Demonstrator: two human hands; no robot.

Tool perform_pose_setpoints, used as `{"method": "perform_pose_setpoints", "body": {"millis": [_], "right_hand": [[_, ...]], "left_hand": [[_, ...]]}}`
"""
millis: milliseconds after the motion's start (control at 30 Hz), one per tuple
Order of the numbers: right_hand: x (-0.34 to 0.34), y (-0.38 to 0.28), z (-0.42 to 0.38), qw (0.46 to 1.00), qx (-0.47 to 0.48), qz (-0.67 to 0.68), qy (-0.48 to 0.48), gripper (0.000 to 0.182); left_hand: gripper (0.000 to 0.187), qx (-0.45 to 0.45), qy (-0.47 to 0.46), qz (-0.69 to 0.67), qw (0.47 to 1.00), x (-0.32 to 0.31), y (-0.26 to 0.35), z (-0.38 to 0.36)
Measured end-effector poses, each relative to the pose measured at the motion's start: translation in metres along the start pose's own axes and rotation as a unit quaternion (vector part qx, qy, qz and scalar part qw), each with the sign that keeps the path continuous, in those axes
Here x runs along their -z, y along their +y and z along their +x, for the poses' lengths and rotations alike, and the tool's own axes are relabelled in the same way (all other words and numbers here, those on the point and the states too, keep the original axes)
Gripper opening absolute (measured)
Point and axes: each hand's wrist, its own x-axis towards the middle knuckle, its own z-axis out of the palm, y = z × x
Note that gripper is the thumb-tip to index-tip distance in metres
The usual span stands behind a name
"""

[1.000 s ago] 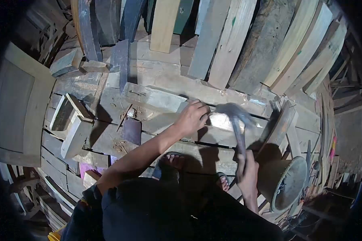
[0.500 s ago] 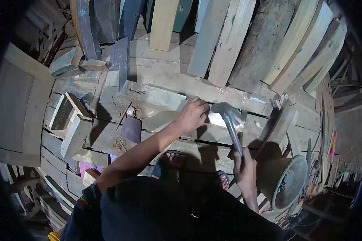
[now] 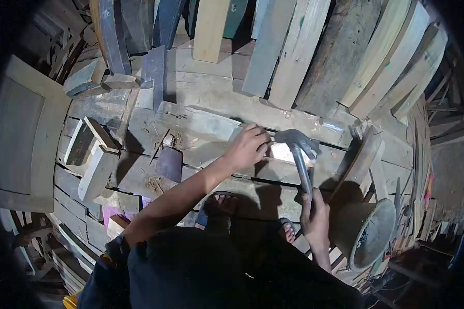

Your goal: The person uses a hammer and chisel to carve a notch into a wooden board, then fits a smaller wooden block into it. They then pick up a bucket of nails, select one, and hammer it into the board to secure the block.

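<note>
My right hand (image 3: 315,219) is wrapped round the lower handle of a claw hammer (image 3: 302,167). The hammer's dark metal head is up by my left hand, just right of its fingertips, with a small gap between them. My left hand (image 3: 249,146) is closed, its fingers curled down over a pale, brightly lit piece of wood (image 3: 286,151) on the plank floor. Whatever its fingertips pinch is hidden from this angle. A flat wooden board (image 3: 206,122) lies just beyond the left wrist.
Several upright planks (image 3: 299,56) lean along the far side. A bucket (image 3: 372,234) with small metal pieces is tipped beside my right hand. To the left are a small wooden frame (image 3: 95,159), a dark block (image 3: 168,164) and a panelled door (image 3: 41,134). My sandalled feet stand below.
The hammer head has shifted slightly to the right, a little away from my left fingers. My left hand has stayed almost where it was, fingers still curled.
</note>
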Motion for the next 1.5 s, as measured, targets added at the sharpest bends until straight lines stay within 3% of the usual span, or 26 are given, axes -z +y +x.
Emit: {"method": "perform_pose_setpoints", "body": {"millis": [67,133,267,300,433,467,533,667,700,733,967,1000,1200,1300,1333,1400,1500], "right_hand": [[-0.004,-0.002,-0.004,0.995,0.050,0.054,0.067,0.022],[0.004,0.007,-0.005,0.996,0.031,0.044,0.077,0.032],[0.028,-0.004,-0.004,0.982,0.067,0.120,0.130,0.028],[0.028,-0.001,-0.006,0.980,0.039,0.147,0.132,0.028],[0.022,0.016,-0.004,0.981,0.031,0.149,0.122,0.029],[0.022,0.017,-0.005,0.989,-0.014,0.115,0.097,0.030],[0.009,0.033,-0.006,0.991,0.012,0.111,0.071,0.030],[-0.006,0.022,-0.007,0.997,0.034,0.056,0.050,0.035],[-0.002,0.003,-0.009,0.995,-0.038,0.094,0.018,0.033],[-0.003,0.005,-0.009,0.996,-0.025,0.082,0.021,0.033],[-0.005,0.025,0.001,0.994,0.074,0.026,0.073,0.036],[0.004,0.026,-0.004,0.996,0.005,0.073,0.050,0.034],[0.019,-0.005,-0.007,0.964,0.105,0.142,0.199,0.031],[0.002,0.020,-0.004,0.982,0.101,0.065,0.144,0.029],[-0.001,0.018,-0.001,0.993,0.054,0.058,0.087,0.028],[-0.003,0.008,0.005,0.997,0.064,-0.016,0.040,0.033],[-0.003,0.023,0.003,0.996,0.045,0.034,0.071,0.035]], "left_hand": [[0.011,-0.004,0.013,0.001,1.000,0.001,-0.004,0.006],[0.007,-0.009,0.015,-0.001,1.000,0.001,0.002,0.003],[0.042,0.019,-0.071,0.005,0.997,0.016,-0.001,0.002],[0.075,0.057,-0.110,0.053,0.991,0.026,0.004,0.004],[0.091,0.005,-0.203,0.180,0.962,0.050,-0.009,0.012],[0.091,0.014,-0.236,0.184,0.954,0.050,-0.014,0.014],[0.090,0.028,-0.300,0.192,0.934,0.053,-0.022,0.019],[0.078,0.003,-0.220,0.192,0.956,0.048,-0.024,0.017],[0.072,0.002,-0.264,0.207,0.942,0.049,-0.025,0.017],[0.071,-0.002,-0.261,0.202,0.944,0.048,-0.025,0.016],[0.063,0.025,-0.255,0.196,0.947,0.044,-0.025,0.015],[0.063,0.027,-0.251,0.195,0.948,0.043,-0.024,0.013],[0.066,0.025,-0.253,0.216,0.943,0.037,-0.027,0.010],[0.066,0.047,-0.292,0.226,0.928,0.042,-0.018,0.017],[0.066,0.041,-0.280,0.221,0.933,0.041,-0.019,0.017],[0.065,0.029,-0.258,0.208,0.943,0.040,-0.019,0.015],[0.065,0.042,-0.276,0.223,0.934,0.042,-0.018,0.019]]}}
